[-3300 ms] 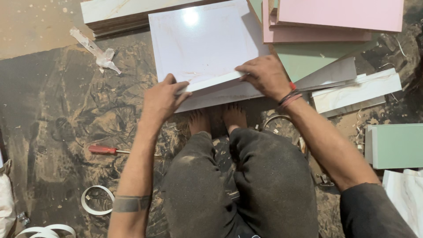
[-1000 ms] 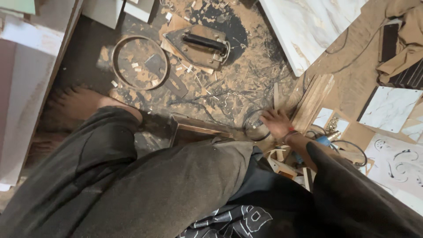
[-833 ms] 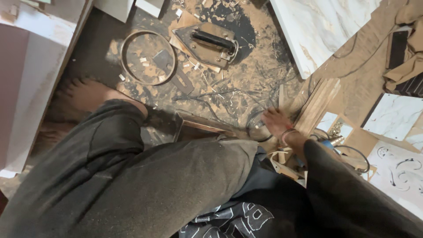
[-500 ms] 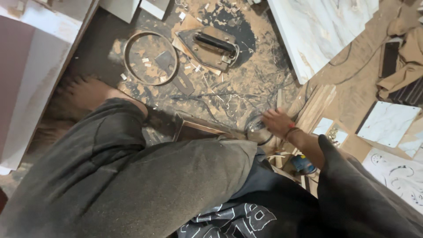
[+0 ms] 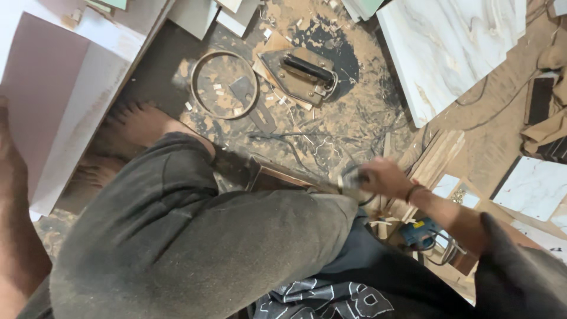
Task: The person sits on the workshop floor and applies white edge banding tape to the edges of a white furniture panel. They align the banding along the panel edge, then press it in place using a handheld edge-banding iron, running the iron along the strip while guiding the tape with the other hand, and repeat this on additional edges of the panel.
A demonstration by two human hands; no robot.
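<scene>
Right grip: right hand clenched on a small grey object, kind unclear.
Left grip: left forearm only at nine o'clock; cannot tell.
Metal ring: at eleven o'clock.

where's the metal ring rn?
Head view, upper left of centre: the metal ring lies flat on the dusty floor, just left of the flat tool with the black handle and beyond the bare foot. The right hand is well off, lower right.

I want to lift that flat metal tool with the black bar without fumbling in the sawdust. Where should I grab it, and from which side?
Take the tool by its black handle, coming straight down from above. The plate lies flat on the dusty floor, so its edges give little hold, while the bar seems raised across the top and free of clutter. Probably wrap the fingers across the bar's middle.
</scene>
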